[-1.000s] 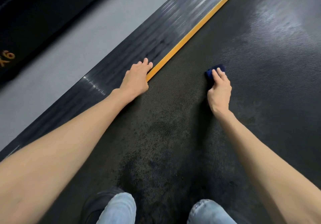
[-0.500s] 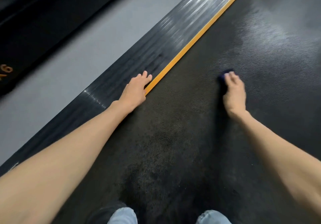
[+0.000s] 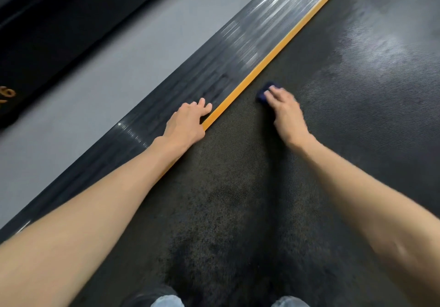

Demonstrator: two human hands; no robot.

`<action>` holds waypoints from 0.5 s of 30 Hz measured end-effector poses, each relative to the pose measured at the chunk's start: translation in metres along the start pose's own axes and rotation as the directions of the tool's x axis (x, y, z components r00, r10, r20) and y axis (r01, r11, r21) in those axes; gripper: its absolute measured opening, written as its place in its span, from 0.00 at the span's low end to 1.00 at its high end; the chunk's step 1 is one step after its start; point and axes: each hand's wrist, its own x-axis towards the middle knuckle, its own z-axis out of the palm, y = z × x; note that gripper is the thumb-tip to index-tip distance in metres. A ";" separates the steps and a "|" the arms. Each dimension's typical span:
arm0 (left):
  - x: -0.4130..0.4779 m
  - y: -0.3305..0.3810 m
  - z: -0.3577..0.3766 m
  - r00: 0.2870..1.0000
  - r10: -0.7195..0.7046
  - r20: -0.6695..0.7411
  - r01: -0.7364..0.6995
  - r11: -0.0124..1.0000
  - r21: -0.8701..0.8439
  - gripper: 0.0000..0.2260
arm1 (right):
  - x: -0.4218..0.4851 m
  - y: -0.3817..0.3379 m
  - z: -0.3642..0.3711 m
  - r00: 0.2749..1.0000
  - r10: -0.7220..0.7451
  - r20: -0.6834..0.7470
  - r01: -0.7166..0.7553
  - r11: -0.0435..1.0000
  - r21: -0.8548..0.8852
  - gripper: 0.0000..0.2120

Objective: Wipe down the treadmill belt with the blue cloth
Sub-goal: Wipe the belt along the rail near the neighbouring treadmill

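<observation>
The black textured treadmill belt [image 3: 333, 140] runs up the frame to the right. My right hand [image 3: 284, 107] lies flat on the small dark blue cloth [image 3: 263, 93] and presses it to the belt close to the yellow stripe; only the cloth's far left corner shows past the fingers. My left hand [image 3: 187, 122] rests flat, fingers spread, on the ribbed side rail [image 3: 214, 73] with its edge over the yellow stripe [image 3: 273, 54]. It holds nothing.
A grey floor strip [image 3: 95, 87] lies left of the rail, and a black machine base with orange lettering [image 3: 35, 32] beyond it. My knees in light jeans [image 3: 166, 302] show at the bottom edge, over the belt.
My right hand has slid the cloth leftward across the belt, from mid-belt toward the yellow stripe. My left hand has stayed on the rail.
</observation>
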 end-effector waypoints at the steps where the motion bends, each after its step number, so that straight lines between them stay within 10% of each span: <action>1: -0.001 0.001 -0.001 1.000 0.008 0.009 -0.008 1.000 0.015 0.28 | 0.011 0.001 -0.004 0.989 0.150 -0.017 -0.150 0.989 0.011 0.25; 3: -0.002 0.005 -0.004 1.000 0.002 0.029 -0.003 0.999 0.054 0.28 | 0.016 -0.028 -0.004 0.947 0.318 -0.039 -0.313 0.944 0.102 0.27; 6: 0.006 0.015 -0.010 0.999 -0.044 -0.003 0.044 0.990 0.136 0.17 | -0.015 -0.072 0.024 0.992 -0.113 0.062 0.105 0.987 0.121 0.29; 9: 0.022 0.031 -0.018 0.998 -0.034 -0.052 0.042 0.987 0.157 0.09 | -0.011 -0.043 0.025 0.889 -0.426 0.170 0.416 0.905 0.091 0.31; 15: 0.030 0.039 -0.015 0.997 0.065 -0.043 -0.052 0.964 0.261 0.14 | 0.044 0.060 -0.017 0.986 0.162 -0.034 -0.165 0.981 -0.101 0.29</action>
